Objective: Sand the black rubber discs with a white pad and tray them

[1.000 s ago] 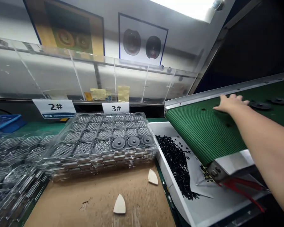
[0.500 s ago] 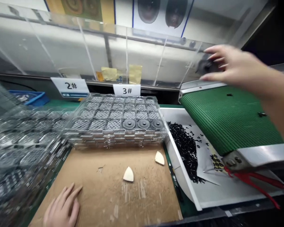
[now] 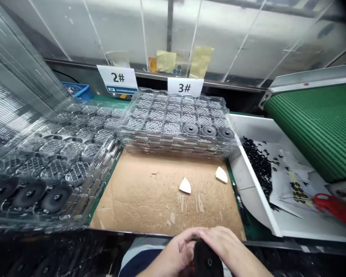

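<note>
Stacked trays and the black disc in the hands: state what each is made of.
The stacked trays look like clear moulded plastic: glossy and see-through, with formed pockets and a textured pattern. The black disc, between the left hand and right hand, looks like matte rubber or dark plastic; its dull surface leaves which one open.

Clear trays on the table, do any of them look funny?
Yes, one clear plastic tray at the far left looks odd. It seems tipped up on a slant, leaning above the trays below it, while the tray stack by the 3# sign lies flat.
</note>
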A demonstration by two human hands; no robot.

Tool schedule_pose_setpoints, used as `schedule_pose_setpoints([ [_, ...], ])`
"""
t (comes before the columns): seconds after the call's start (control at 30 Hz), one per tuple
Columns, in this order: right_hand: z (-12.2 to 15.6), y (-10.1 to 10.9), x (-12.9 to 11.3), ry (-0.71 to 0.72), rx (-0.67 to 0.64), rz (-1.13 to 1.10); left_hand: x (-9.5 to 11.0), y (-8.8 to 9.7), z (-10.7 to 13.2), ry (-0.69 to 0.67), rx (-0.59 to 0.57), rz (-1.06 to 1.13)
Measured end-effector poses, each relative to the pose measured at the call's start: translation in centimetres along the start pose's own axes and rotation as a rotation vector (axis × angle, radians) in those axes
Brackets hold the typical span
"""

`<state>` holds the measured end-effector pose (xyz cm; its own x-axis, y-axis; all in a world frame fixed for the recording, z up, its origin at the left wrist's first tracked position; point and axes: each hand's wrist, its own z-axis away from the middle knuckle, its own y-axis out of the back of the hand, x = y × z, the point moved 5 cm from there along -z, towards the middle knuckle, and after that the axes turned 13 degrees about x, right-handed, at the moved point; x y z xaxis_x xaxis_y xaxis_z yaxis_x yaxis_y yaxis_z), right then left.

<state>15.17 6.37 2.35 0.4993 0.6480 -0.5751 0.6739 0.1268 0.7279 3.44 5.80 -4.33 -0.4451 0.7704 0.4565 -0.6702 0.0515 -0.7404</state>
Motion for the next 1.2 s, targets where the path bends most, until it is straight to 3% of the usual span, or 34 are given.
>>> schedule_pose_setpoints([
  [0.13, 1.5, -3.6, -0.5, -0.27, 0.064, -0.063, 0.7, 1.6, 1.4, 0.106, 0.042, 0.122],
  [0.27, -1.0, -5.6, -1.2, -0.29, 0.039, -0.119, 2.1, 3.8, 2.9, 0.058, 0.091, 0.205],
  [0.33, -2.8, -6.0, 0.4, -0.32, 0.022, -0.026, 3.0, 5.3, 3.6, -0.007, 0.134, 0.266],
  [0.43, -4.7, -6.0, 5.5, -0.559, 0.175, 0.274, 4.7, 7.7, 4.8, -0.148, 0.243, 0.375],
  [0.53, -5.4, -7.3, 9.3, -0.68, 0.229, 0.425, 6.3, 9.4, 6.2, -0.262, 0.353, 0.45],
  [0.7, -6.4, -8.7, 10.4, -0.68, 0.211, 0.529, 7.5, 10.5, 7.3, -0.34, 0.413, 0.495],
  [0.9, -7.3, -6.8, 12.5, -0.68, 0.327, 0.497, 7.5, 10.5, 7.0, -0.348, 0.431, 0.484],
  [1.0, -6.5, -6.3, 12.1, -0.691, 0.423, 0.424, 7.6, 10.2, 7.0, -0.359, 0.436, 0.492],
  [1.2, -2.6, -8.7, 6.0, -0.618, 0.435, 0.195, 7.4, 9.3, 6.9, -0.341, 0.496, 0.477],
])
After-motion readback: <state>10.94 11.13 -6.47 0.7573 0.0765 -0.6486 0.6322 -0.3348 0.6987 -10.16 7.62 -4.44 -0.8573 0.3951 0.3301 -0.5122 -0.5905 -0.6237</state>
